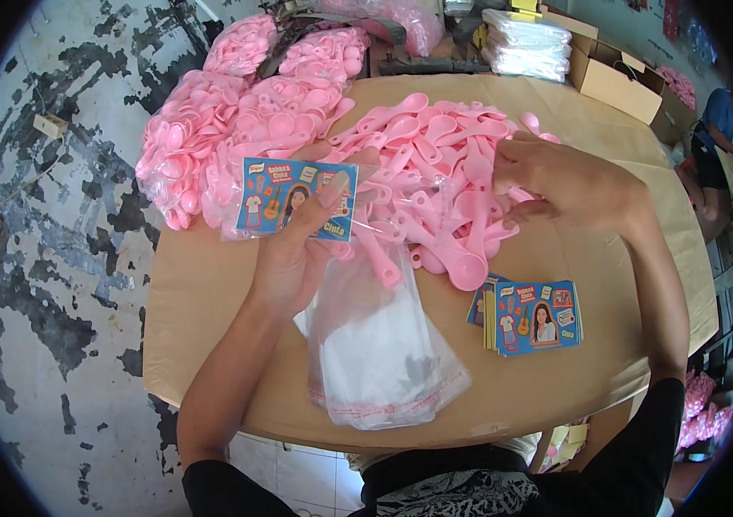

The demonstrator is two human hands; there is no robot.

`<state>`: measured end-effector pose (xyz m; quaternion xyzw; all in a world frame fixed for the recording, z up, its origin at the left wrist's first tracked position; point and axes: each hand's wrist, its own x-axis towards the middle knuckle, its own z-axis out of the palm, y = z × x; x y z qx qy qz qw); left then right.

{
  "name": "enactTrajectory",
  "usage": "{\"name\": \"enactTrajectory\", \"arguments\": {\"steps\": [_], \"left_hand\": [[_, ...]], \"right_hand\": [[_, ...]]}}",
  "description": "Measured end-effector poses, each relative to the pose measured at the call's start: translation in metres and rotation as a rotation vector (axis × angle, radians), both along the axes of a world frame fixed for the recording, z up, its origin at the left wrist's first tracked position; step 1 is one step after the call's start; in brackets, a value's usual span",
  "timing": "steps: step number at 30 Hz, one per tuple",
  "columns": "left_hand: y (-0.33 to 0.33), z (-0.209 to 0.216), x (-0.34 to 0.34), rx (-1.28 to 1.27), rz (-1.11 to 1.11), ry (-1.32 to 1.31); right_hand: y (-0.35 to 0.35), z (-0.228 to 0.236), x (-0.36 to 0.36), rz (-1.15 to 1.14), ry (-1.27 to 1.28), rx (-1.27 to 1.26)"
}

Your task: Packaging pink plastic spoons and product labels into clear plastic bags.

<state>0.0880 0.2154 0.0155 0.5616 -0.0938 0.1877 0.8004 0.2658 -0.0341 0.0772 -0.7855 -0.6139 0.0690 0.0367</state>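
My left hand pinches a clear plastic bag with a blue printed card in it, thumb across the card's front. The bag's clear part reaches right, over a heap of loose pink plastic spoons. At the heap's right edge my right hand is bent down, fingers curved and apart, touching or just above the spoons; no spoon shows plainly in its grasp. Below the left hand lies a stack of flat clear bags. A stack of blue cards rests to their right.
Large clear bags full of pink spoons stand at the table's back left. White plastic-wrapped packs and an open cardboard box are at the back right. Brown paper covers the table. Another person sits at far right.
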Motion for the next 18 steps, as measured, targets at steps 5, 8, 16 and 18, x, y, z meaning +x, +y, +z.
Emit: {"name": "enactTrajectory", "arguments": {"steps": [5,8,16,18], "left_hand": [[-0.002,0.004,-0.001,-0.105,0.016,-0.051],[0.001,0.0,0.0,0.037,0.0,-0.031],[0.001,-0.006,0.003,0.046,-0.015,0.002],[0.004,-0.009,0.001,0.029,0.007,0.018]], "right_hand": [[0.0,-0.008,-0.003,0.02,0.055,0.099],[0.008,-0.023,-0.001,0.134,0.039,0.158],[0.004,-0.023,0.006,0.255,-0.023,0.205],[0.007,0.017,-0.01,-0.055,0.154,0.033]]}}
